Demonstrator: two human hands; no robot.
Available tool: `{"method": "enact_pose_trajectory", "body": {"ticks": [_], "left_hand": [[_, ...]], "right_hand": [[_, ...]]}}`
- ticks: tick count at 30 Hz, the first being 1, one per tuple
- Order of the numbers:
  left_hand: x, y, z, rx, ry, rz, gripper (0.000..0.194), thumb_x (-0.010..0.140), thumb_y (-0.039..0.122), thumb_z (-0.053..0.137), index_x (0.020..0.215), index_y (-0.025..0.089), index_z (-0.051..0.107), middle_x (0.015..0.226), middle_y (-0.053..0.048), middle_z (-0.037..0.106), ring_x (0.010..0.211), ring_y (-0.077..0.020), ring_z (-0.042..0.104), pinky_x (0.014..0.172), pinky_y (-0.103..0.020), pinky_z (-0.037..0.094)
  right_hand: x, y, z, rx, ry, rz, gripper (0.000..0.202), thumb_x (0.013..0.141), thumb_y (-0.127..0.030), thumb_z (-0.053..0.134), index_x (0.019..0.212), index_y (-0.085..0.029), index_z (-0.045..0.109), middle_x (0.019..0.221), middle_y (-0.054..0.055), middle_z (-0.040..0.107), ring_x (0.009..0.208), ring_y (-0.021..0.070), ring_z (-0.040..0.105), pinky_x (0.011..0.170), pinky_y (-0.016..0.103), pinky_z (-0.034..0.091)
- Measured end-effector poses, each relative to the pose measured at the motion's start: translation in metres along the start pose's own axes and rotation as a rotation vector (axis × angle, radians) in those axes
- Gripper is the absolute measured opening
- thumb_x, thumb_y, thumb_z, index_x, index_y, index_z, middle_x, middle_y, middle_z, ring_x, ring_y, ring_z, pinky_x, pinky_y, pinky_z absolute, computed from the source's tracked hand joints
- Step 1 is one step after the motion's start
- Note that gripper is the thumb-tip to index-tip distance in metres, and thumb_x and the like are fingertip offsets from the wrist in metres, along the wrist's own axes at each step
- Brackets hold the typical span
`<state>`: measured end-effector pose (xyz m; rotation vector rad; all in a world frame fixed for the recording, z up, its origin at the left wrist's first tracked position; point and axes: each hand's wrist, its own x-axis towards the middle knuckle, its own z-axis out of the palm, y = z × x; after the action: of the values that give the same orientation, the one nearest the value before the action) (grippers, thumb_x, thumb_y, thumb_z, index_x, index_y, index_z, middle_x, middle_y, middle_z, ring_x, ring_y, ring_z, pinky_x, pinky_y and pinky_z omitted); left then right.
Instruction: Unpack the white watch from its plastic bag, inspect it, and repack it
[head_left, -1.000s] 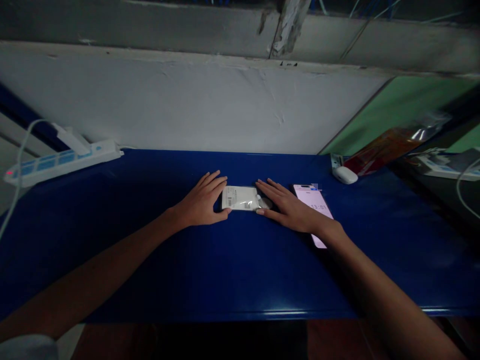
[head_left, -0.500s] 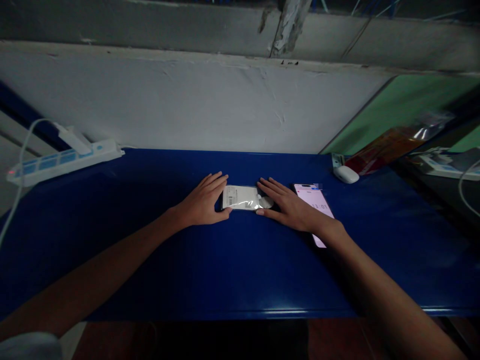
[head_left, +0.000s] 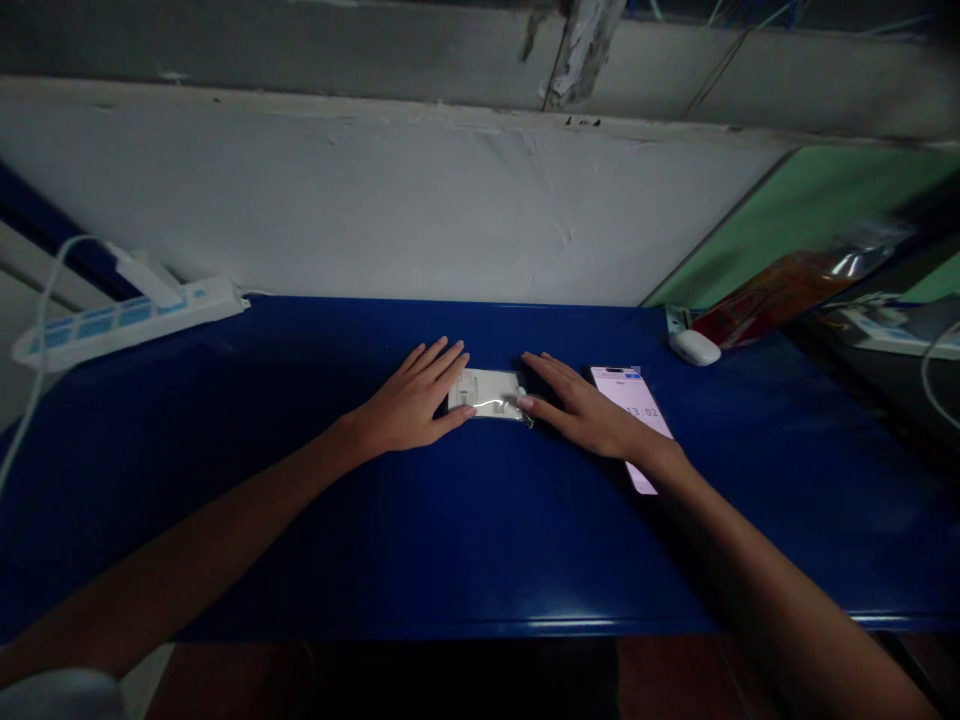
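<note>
1. Tabletop (head_left: 420, 560): glossy; uneven pushing might cause sliding.
2. My left hand (head_left: 412, 402) and right hand (head_left: 586, 414): loosely spread, touching opposite ends of the packet (head_left: 489, 392), neither closed around it.
3. Phone (head_left: 627, 393): crossed by my right wrist (head_left: 654, 452), which could nudge it.
4. Packet: nearer the back edge than the front; endwise squeezing might buckle it.

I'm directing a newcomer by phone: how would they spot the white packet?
On the blue table, look between the left hand and the right hand. The white packet lies flat there; unlike the brightly lit phone beyond the right hand, it looks shiny and wrapped.
</note>
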<state>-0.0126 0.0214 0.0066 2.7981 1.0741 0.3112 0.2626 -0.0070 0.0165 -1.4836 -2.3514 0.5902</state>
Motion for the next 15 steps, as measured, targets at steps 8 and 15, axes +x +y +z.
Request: {"method": "enact_pose_trajectory", "body": {"ticks": [8, 15], "left_hand": [[0.000, -0.002, 0.007, -0.046, 0.029, 0.023, 0.066, 0.094, 0.047, 0.054, 0.145, 0.006, 0.040, 0.153, -0.021, 0.040, 0.148, -0.0341, 0.025, 0.120, -0.051, 0.022], [0.001, -0.008, 0.011, -0.085, 0.071, 0.024, 0.066, 0.091, 0.049, 0.059, 0.142, 0.009, 0.043, 0.150, -0.021, 0.042, 0.147, -0.0372, 0.026, 0.118, -0.056, 0.023]], "right_hand": [[0.008, -0.016, 0.016, -0.060, 0.137, -0.118, 0.055, 0.096, -0.045, 0.054, 0.137, -0.008, 0.057, 0.140, 0.018, 0.058, 0.137, 0.0354, 0.045, 0.113, 0.054, 0.039], [0.007, -0.013, 0.012, -0.064, 0.078, -0.140, 0.046, 0.102, -0.025, 0.037, 0.144, -0.010, 0.050, 0.143, 0.014, 0.055, 0.139, 0.0320, 0.042, 0.113, 0.053, 0.041]]}}
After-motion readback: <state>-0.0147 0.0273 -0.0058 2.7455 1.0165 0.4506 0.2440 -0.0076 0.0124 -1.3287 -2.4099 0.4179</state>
